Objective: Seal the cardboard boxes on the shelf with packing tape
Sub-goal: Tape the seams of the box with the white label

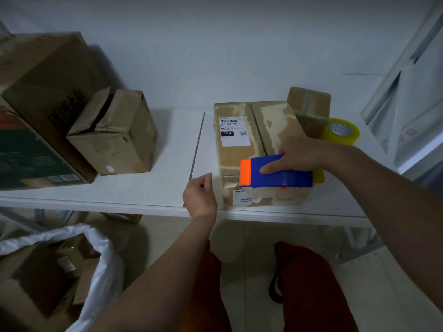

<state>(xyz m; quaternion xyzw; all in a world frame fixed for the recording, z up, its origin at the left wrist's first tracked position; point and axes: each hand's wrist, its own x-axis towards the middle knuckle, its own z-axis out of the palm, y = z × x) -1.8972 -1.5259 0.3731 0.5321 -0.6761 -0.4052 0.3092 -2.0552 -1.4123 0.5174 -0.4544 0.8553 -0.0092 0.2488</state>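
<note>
Shelf: a white shelf [153, 188] runs across the view, with a thin seam between two boards at about its middle.
Box in work: a worn cardboard box [239, 154] stands at the front edge of the shelf, at about 3 o'clock from the seam. Its top flaps are closed and meet in a line along the middle. A white shipping label [232, 131] with the mark "15H" is on the top, at 11 o'clock from the dispenser.
Tape dispenser: a blue tape dispenser [275, 173] with an orange front end lies on the near part of the box top; the orange end points to 9 o'clock.
Right hand: the right hand [297, 152] grips the dispenser from above, fingers curled over its body, one finger laid flat along the blue side.
Left hand: the left hand [200, 195] is at the near left corner of the box, at 9 o'clock from the dispenser, fingers loosely curled. Whether it pinches a tape end, I cannot tell.
Spare tape: a yellowish tape roll [341, 131] stands on the shelf at 2 o'clock from the right hand, beside a small brown box [309, 104] behind the main box.
Other boxes: at 9 o'clock, well apart, a dented box [115, 133] leans against a large box [45, 80].
Below: a white bag [100, 267] with cartons lies on the floor at 7 o'clock.
</note>
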